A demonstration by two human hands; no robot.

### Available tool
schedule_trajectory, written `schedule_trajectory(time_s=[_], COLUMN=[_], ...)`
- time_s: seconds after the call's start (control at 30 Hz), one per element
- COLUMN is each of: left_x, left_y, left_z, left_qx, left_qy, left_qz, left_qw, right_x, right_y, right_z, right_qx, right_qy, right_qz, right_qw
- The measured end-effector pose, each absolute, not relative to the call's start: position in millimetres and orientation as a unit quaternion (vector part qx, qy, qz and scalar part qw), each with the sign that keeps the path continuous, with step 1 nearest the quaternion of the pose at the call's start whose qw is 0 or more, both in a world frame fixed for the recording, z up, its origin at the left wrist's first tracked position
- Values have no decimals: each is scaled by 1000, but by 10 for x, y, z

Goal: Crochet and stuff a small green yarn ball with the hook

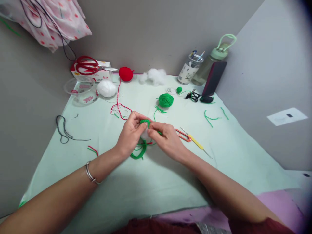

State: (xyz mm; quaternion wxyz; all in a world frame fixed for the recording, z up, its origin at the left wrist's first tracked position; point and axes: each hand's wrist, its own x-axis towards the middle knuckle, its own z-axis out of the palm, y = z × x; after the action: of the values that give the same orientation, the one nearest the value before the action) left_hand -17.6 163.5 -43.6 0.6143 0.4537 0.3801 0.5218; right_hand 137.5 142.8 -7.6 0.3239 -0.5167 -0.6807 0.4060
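Near the middle of the table, my left hand (pixel 133 133) is closed around a small crocheted piece, its green stitched top (pixel 145 122) showing above a white lower part (pixel 145 134). My right hand (pixel 165 136) meets it from the other side, thumb and forefinger pinched together at the edge of the piece. A bit of green shows between those fingers, but what they grip is hidden. Just below both hands lies a curved green crocheted strip (pixel 142 152). A green yarn ball (pixel 166 100) sits beyond the hands, its strand running down toward them.
Right of my hands lie orange snips (pixel 184 135) and a yellow-handled crochet hook (pixel 196 140). Farther back are a red yarn ball (pixel 126 74), white yarn ball (pixel 106 88), white stuffing (pixel 156 76), red-handled scissors (pixel 89 66), a plastic tub (pixel 84 94), pen jar (pixel 188 70) and water bottle (pixel 209 63).
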Motion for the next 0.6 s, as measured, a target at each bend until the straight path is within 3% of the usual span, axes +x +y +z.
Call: schedule_trajectory(time_s=[0.13,0.3,0.6], left_x=[-158,-140,-169], left_y=[1613,1570,1633], left_z=[-428,-401,-475], left_qx=[392,367,458], left_qy=[430,424,339], left_qz=[512,519,534], left_qw=[633,645,624], right_x=[1249,1258,1433], right_y=[1373,1500,1579], right_z=[-141,-172,-94], right_qx=[-530,-527,-493], right_qy=[-692,-626,-605], right_qz=[373,436,498], right_qw=[319,374,378])
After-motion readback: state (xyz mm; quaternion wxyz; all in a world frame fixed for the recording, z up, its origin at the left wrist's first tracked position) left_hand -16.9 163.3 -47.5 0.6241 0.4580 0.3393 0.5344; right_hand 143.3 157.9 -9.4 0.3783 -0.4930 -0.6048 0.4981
